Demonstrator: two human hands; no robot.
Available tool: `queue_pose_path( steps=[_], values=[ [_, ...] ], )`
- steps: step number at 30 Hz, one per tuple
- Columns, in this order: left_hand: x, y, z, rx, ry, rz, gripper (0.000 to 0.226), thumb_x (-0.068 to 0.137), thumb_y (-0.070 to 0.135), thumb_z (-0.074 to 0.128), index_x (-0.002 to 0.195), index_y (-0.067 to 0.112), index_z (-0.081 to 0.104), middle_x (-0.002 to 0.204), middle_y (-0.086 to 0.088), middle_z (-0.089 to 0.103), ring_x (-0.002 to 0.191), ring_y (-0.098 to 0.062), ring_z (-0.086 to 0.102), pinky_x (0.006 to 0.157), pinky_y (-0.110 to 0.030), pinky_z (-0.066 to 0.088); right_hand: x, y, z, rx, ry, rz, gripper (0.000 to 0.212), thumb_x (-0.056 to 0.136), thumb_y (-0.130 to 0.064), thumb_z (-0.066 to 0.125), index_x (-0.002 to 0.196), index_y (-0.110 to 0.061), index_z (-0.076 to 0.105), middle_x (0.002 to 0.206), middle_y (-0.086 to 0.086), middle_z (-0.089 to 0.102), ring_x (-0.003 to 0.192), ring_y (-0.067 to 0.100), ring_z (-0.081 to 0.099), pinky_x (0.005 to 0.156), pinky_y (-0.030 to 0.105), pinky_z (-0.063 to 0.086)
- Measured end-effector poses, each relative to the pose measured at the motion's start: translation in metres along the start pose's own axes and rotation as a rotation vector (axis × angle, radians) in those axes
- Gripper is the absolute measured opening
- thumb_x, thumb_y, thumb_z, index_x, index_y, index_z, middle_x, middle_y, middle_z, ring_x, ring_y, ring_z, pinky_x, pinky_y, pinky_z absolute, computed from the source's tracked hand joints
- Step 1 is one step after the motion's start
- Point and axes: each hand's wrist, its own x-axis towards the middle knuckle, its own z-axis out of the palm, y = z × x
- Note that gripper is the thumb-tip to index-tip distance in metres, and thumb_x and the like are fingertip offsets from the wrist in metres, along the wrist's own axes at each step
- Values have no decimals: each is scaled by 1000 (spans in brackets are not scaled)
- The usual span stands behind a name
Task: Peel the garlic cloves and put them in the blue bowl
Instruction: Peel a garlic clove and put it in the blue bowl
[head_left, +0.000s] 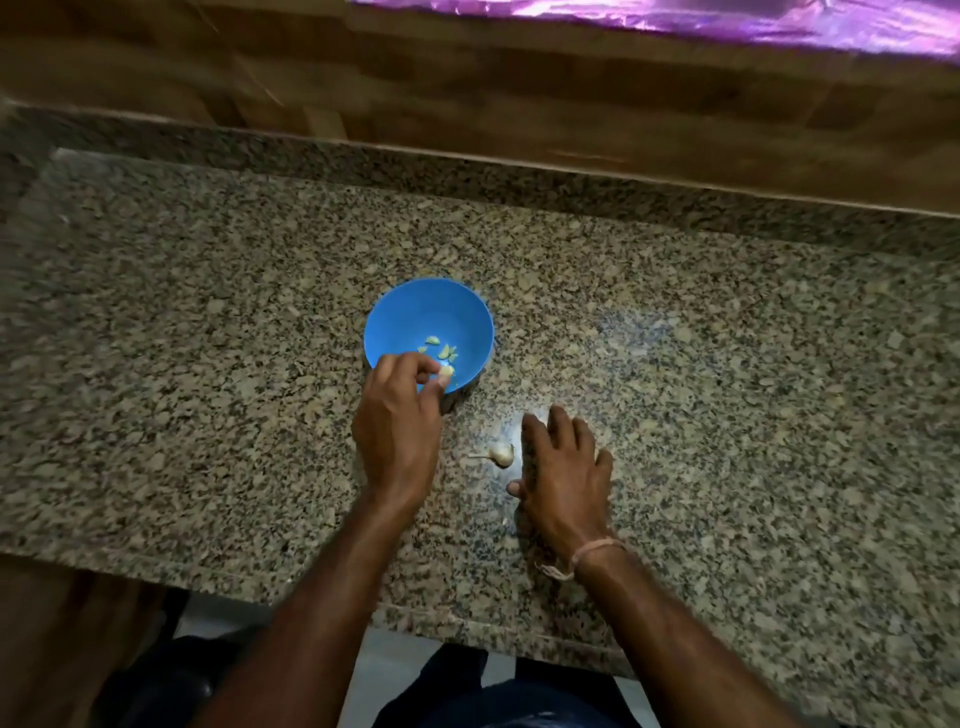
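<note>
A blue bowl stands on the granite counter and holds several peeled garlic cloves. My left hand reaches over the bowl's near rim and pinches a peeled clove between thumb and fingertips, just inside the bowl. To the right of that hand lies a piece of unpeeled garlic with its stem on the counter. My right hand lies flat on the counter with straight fingers, right beside that garlic, holding nothing.
The speckled granite counter stretches wide to both sides, with its front edge close to my body. A wooden wall runs along the back. A small scrap of garlic skin lies near my right wrist.
</note>
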Motion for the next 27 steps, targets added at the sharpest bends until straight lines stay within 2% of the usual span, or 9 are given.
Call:
queue_pose_path(
  steps=[5,9,13,17,19,21,23,24,27],
  values=[
    [39,0,7,200,-74,-47,17,95,18,74,112,18,72,109,-1,68,104,-23,60,72,-33,39,2,3,-4,15,8,-31,87,87,-41,78,156,-35,26,168,3,15,153,32,14,117,65,22],
    [4,10,5,141,-14,125,17,95,20,74,111,18,70,105,-1,66,99,-20,58,67,-31,41,-1,7,-10,38,32,-67,88,87,-46,77,158,-35,26,169,3,16,153,31,15,119,64,20],
    [-60,-5,32,0,-370,252,33,95,30,70,126,23,64,117,5,58,108,-15,54,77,-34,49,0,16,-12,54,32,-102,76,93,-47,70,157,-34,31,169,1,19,153,29,19,119,61,22],
    [-71,-15,56,28,-425,260,33,92,17,75,125,18,69,112,1,60,104,-21,57,74,-35,51,-2,30,-11,135,86,-140,52,99,-32,66,148,-31,49,168,-2,30,152,24,25,121,56,24],
    [-70,-11,59,-87,-391,145,25,97,19,72,122,18,72,111,5,64,102,-12,60,77,-22,49,-4,34,-10,191,103,-160,49,98,-28,67,145,-31,54,164,-3,37,151,21,29,122,54,25],
    [-67,-6,57,-410,-415,-198,18,101,26,69,118,24,74,112,9,72,101,-1,66,79,-12,49,-5,39,-10,398,134,-175,45,95,-21,71,138,-28,63,151,-4,55,141,16,46,116,51,38],
    [-62,3,53,-819,-525,-577,17,101,23,66,115,25,76,107,5,78,98,-8,68,77,-22,52,-6,39,-15,777,101,-107,40,93,-11,73,131,-23,70,132,-7,69,124,9,63,105,45,53],
    [-61,6,51,-967,-568,-676,18,100,21,65,115,23,75,105,2,78,97,-13,67,76,-25,51,-7,37,-20,927,66,-64,38,93,-9,73,128,-22,71,127,-8,72,118,8,67,102,43,56],
    [-62,12,47,-1156,-637,-730,29,94,23,65,121,17,73,118,-7,77,106,-19,68,82,-27,52,-9,30,-32,1132,57,-75,30,94,-7,75,123,-16,74,118,-3,76,112,16,71,98,45,59]
  ],
)
